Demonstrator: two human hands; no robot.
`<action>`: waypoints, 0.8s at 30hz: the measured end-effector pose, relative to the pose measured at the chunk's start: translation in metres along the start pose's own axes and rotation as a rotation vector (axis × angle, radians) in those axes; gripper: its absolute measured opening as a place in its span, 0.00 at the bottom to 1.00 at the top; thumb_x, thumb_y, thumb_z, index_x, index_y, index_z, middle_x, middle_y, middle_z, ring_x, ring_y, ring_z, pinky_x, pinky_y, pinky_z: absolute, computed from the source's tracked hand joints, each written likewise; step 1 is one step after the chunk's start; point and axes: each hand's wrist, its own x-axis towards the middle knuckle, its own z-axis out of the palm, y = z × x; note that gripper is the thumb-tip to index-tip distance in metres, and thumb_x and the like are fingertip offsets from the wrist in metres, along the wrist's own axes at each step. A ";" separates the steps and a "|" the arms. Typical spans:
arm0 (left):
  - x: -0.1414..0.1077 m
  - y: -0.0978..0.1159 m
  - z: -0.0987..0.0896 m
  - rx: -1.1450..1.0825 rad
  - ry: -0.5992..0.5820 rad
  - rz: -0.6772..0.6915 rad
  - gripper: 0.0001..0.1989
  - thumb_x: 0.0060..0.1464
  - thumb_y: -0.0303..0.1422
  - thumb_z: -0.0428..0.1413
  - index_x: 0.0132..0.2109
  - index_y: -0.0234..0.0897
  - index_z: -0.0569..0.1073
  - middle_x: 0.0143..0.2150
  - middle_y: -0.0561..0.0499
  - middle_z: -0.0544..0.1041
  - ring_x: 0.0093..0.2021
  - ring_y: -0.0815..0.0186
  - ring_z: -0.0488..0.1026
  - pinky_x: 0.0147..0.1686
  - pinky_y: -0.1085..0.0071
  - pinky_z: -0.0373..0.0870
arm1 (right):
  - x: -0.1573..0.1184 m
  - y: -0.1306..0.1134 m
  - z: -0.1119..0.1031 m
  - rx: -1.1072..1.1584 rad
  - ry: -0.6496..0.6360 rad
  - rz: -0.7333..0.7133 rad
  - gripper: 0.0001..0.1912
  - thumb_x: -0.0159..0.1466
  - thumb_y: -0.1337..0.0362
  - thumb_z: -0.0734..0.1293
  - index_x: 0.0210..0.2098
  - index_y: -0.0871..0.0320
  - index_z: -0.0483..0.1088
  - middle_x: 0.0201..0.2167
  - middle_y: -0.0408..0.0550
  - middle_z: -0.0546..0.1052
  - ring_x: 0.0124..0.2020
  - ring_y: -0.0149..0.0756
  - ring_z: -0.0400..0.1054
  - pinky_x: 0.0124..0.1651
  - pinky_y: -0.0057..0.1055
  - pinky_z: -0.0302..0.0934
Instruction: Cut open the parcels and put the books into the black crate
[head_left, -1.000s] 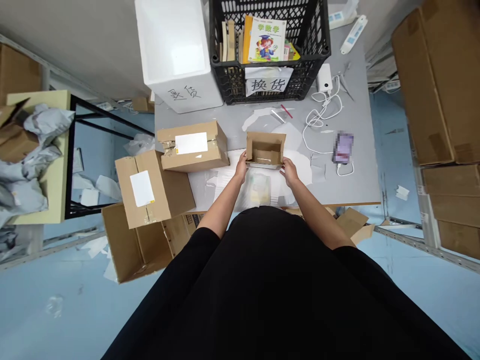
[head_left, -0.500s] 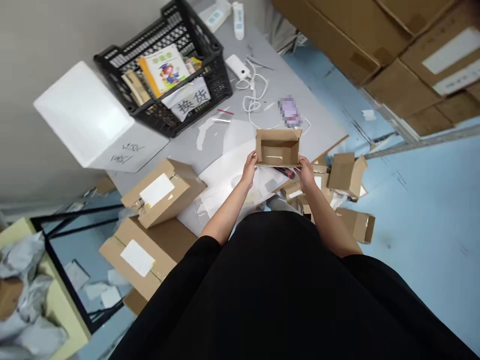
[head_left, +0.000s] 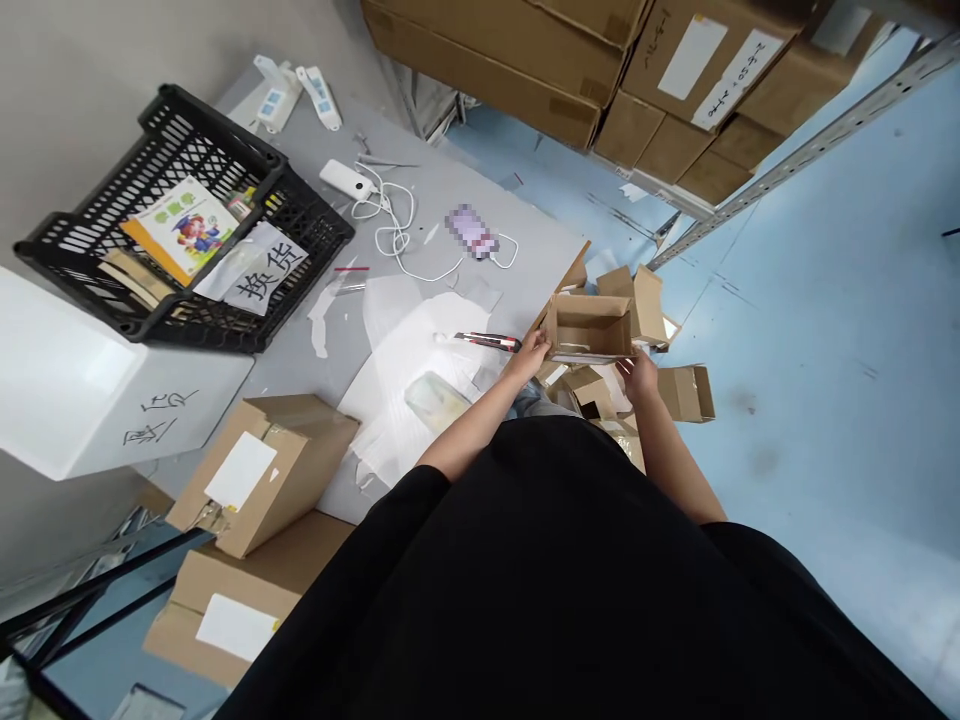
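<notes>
Between my two hands is a small open cardboard box [head_left: 592, 322], its hollow inside facing me. My left hand [head_left: 534, 355] grips its left side and my right hand [head_left: 638, 374] its lower right corner. The box is past the table's right edge, above a heap of opened cardboard boxes [head_left: 592, 388] on the floor. Left of my left hand, a red and black utility knife [head_left: 487, 342] lies on white wrapping sheet [head_left: 390, 370]. A clear, flat packet [head_left: 435, 402] rests on the same sheet, partly hidden by my left forearm.
On the grey table [head_left: 480, 290] stand a black crate [head_left: 247, 230] with books, a white bin [head_left: 150, 390], a purple phone [head_left: 471, 232] and a white cabled device [head_left: 346, 180]. Closed cartons [head_left: 262, 470] are stacked at left. A shelf of large boxes [head_left: 525, 70] stands at the back.
My view has turned to the right. Both hands have carried the open box from over the table to beyond its right edge, and the knife now shows fully.
</notes>
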 end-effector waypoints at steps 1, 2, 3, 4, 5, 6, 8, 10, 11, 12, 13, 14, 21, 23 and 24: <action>0.004 -0.005 0.002 0.033 0.000 0.003 0.23 0.62 0.34 0.52 0.63 0.42 0.67 0.59 0.45 0.75 0.57 0.61 0.72 0.57 0.63 0.67 | 0.006 0.000 -0.010 0.002 0.044 0.029 0.10 0.57 0.58 0.63 0.36 0.53 0.71 0.38 0.41 0.77 0.37 0.28 0.72 0.42 0.27 0.67; 0.006 -0.010 0.002 0.064 0.014 0.007 0.22 0.62 0.34 0.52 0.63 0.40 0.68 0.58 0.44 0.75 0.57 0.61 0.72 0.58 0.63 0.67 | 0.011 -0.001 -0.018 -0.005 0.096 0.059 0.09 0.57 0.59 0.62 0.35 0.53 0.70 0.38 0.43 0.77 0.36 0.28 0.72 0.41 0.26 0.67; 0.008 -0.014 0.000 0.088 0.036 0.009 0.21 0.62 0.34 0.52 0.62 0.39 0.69 0.57 0.44 0.76 0.57 0.62 0.73 0.58 0.64 0.66 | 0.016 -0.001 -0.024 -0.022 0.142 0.086 0.09 0.57 0.60 0.62 0.35 0.54 0.70 0.36 0.43 0.76 0.35 0.28 0.72 0.39 0.26 0.67; 0.008 -0.017 -0.004 0.104 0.065 0.004 0.20 0.62 0.34 0.52 0.60 0.39 0.70 0.56 0.44 0.76 0.57 0.62 0.73 0.58 0.64 0.66 | 0.021 0.000 -0.028 -0.047 0.176 0.102 0.08 0.56 0.61 0.61 0.34 0.54 0.69 0.35 0.44 0.76 0.34 0.29 0.72 0.37 0.26 0.67; 0.007 -0.020 -0.010 0.109 0.097 -0.010 0.19 0.62 0.34 0.52 0.59 0.39 0.71 0.56 0.45 0.77 0.56 0.62 0.73 0.57 0.65 0.67 | 0.026 0.000 -0.028 -0.074 0.194 0.107 0.07 0.56 0.62 0.61 0.34 0.54 0.69 0.33 0.43 0.75 0.33 0.29 0.72 0.36 0.26 0.67; 0.005 -0.022 -0.017 0.105 0.132 -0.030 0.19 0.63 0.35 0.52 0.59 0.40 0.72 0.55 0.46 0.77 0.55 0.62 0.74 0.56 0.65 0.68 | 0.029 0.001 -0.025 -0.102 0.189 0.102 0.07 0.56 0.63 0.62 0.33 0.54 0.68 0.32 0.43 0.74 0.32 0.29 0.72 0.35 0.26 0.67; -0.003 -0.023 -0.034 0.072 0.219 -0.074 0.18 0.63 0.37 0.51 0.58 0.41 0.72 0.54 0.47 0.77 0.52 0.63 0.75 0.53 0.66 0.70 | 0.035 0.003 -0.009 -0.155 0.113 0.078 0.05 0.55 0.64 0.62 0.32 0.55 0.68 0.30 0.42 0.74 0.31 0.29 0.71 0.34 0.26 0.67; -0.012 -0.025 -0.051 0.018 0.320 -0.093 0.18 0.62 0.37 0.51 0.57 0.41 0.73 0.53 0.47 0.78 0.50 0.64 0.75 0.51 0.67 0.71 | 0.037 0.007 0.019 -0.209 -0.007 0.055 0.05 0.55 0.63 0.64 0.32 0.55 0.69 0.30 0.41 0.74 0.31 0.28 0.71 0.34 0.25 0.66; -0.017 -0.026 -0.059 -0.009 0.369 -0.095 0.18 0.62 0.37 0.52 0.57 0.41 0.72 0.53 0.47 0.78 0.49 0.64 0.76 0.51 0.67 0.71 | 0.036 0.009 0.036 -0.235 -0.074 0.045 0.06 0.55 0.63 0.64 0.32 0.55 0.69 0.30 0.42 0.74 0.31 0.28 0.71 0.35 0.25 0.66; -0.022 -0.027 -0.067 -0.035 0.415 -0.096 0.18 0.62 0.36 0.52 0.58 0.42 0.72 0.52 0.48 0.78 0.48 0.64 0.76 0.50 0.67 0.71 | 0.035 0.011 0.055 -0.263 -0.138 0.036 0.06 0.55 0.62 0.65 0.32 0.56 0.70 0.30 0.41 0.74 0.31 0.28 0.71 0.35 0.25 0.66; -0.027 -0.028 -0.074 -0.057 0.454 -0.097 0.19 0.61 0.36 0.52 0.58 0.42 0.72 0.52 0.48 0.78 0.48 0.64 0.76 0.50 0.67 0.71 | 0.033 0.013 0.073 -0.291 -0.194 0.026 0.07 0.54 0.61 0.66 0.32 0.56 0.70 0.30 0.41 0.74 0.31 0.28 0.71 0.36 0.25 0.66; -0.031 -0.030 -0.081 -0.077 0.488 -0.096 0.19 0.61 0.35 0.52 0.58 0.42 0.72 0.51 0.48 0.78 0.47 0.64 0.76 0.50 0.67 0.71 | 0.030 0.014 0.091 -0.323 -0.246 0.008 0.07 0.54 0.60 0.66 0.32 0.56 0.70 0.30 0.41 0.74 0.31 0.28 0.71 0.36 0.25 0.67; -0.075 -0.052 -0.135 -0.269 0.738 -0.062 0.20 0.62 0.36 0.51 0.59 0.41 0.71 0.53 0.46 0.76 0.49 0.64 0.76 0.51 0.67 0.70 | -0.006 0.040 0.200 -0.598 -0.671 -0.132 0.14 0.54 0.53 0.67 0.35 0.56 0.70 0.32 0.41 0.76 0.34 0.29 0.72 0.39 0.27 0.67; -0.094 -0.063 -0.150 -0.324 0.816 -0.066 0.20 0.61 0.35 0.51 0.59 0.41 0.71 0.54 0.45 0.76 0.48 0.64 0.76 0.51 0.66 0.70 | -0.026 0.056 0.226 -0.689 -0.775 -0.129 0.14 0.54 0.53 0.67 0.35 0.56 0.70 0.31 0.41 0.75 0.34 0.29 0.72 0.39 0.27 0.67; -0.104 -0.070 -0.157 -0.347 0.855 -0.071 0.20 0.61 0.35 0.51 0.59 0.40 0.71 0.53 0.46 0.76 0.48 0.64 0.76 0.51 0.66 0.70 | -0.038 0.064 0.237 -0.734 -0.831 -0.133 0.14 0.55 0.53 0.67 0.35 0.56 0.70 0.31 0.41 0.75 0.34 0.29 0.71 0.39 0.28 0.67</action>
